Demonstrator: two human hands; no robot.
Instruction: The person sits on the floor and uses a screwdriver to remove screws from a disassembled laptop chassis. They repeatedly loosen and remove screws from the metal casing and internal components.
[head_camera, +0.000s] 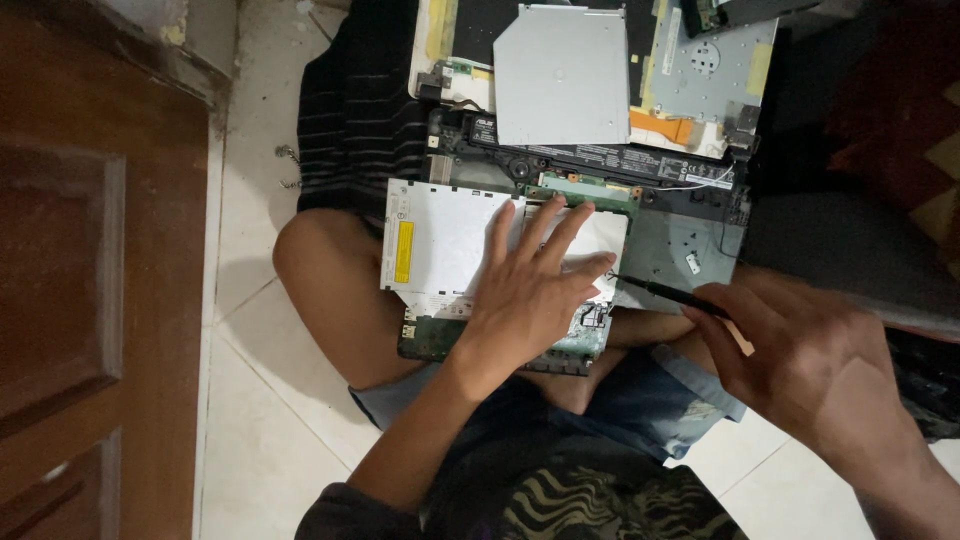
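Mid-frame, left hand (530, 290) lies flat, fingers spread, on the circuit board (500, 335); right hand (800, 360) pinches a screwdriver (670, 296), shaft pointing left, tip beside the board's right edge.

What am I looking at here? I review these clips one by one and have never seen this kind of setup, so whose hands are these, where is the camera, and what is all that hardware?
There is no machine here. A person sits cross-legged on a pale tiled floor, and the single camera is worn on their head, looking down at their own hands.

Across their lap lies an opened laptop chassis with its inner parts exposed. A flat silver drive rests on its upper part, and a second flat white drive with a yellow label lies nearer the person, over a green circuit board.

The left hand is spread flat on that white drive, pressing on it without gripping. The right hand holds a thin black screwdriver, its tip pointing toward the board's right edge. A brown wooden door stands at the left.
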